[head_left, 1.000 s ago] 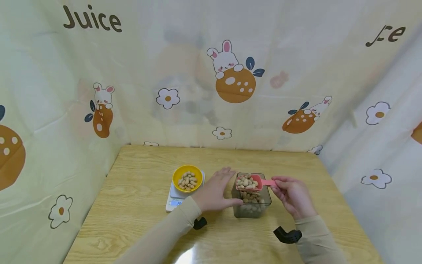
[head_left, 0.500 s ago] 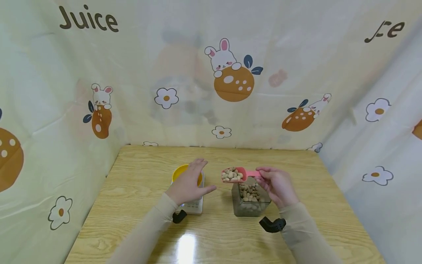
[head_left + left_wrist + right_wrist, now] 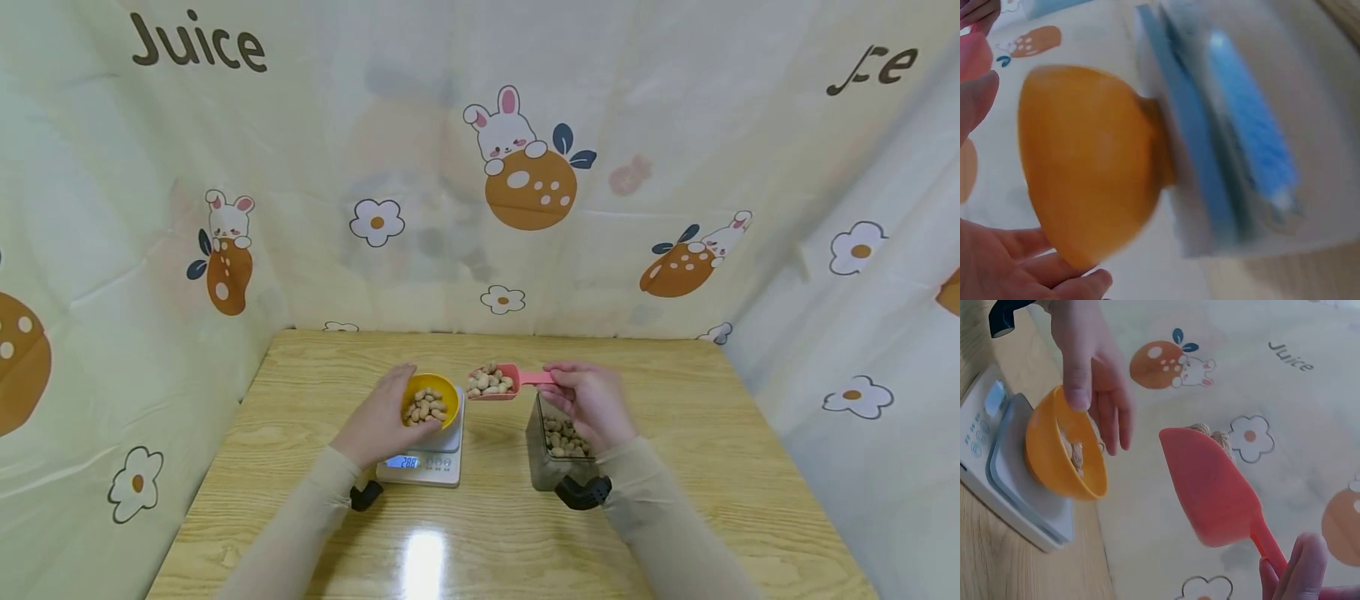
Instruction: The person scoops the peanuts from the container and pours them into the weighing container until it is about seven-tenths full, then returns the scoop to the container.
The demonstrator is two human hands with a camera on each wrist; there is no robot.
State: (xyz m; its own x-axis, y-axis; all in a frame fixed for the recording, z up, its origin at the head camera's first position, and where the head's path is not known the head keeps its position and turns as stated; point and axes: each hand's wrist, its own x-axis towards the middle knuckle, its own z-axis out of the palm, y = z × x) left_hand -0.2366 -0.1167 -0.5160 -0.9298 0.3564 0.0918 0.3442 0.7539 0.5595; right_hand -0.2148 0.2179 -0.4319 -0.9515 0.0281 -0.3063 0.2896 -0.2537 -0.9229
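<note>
My right hand pinches the handle of a pink scoop, which is heaped with unshelled peanuts. The scoop hangs just right of a yellow bowl that holds several peanuts. Beneath the bowl is a white kitchen scale, its lit display showing digits. My left hand is spread at the bowl's left side. In the left wrist view its fingers lie by the rim of the bowl, and whether they touch is unclear. The right wrist view shows the scoop's underside.
A grey see-through container of peanuts stands right of the scale, partly behind my right hand. The wooden table is bounded by a printed curtain at the back and sides. A black wrist camera sits on each wrist.
The loaded scoop has moved left in my right hand, from over the container to beside the bowl. My left hand has gone from the container, across the bowl, to its left side.
</note>
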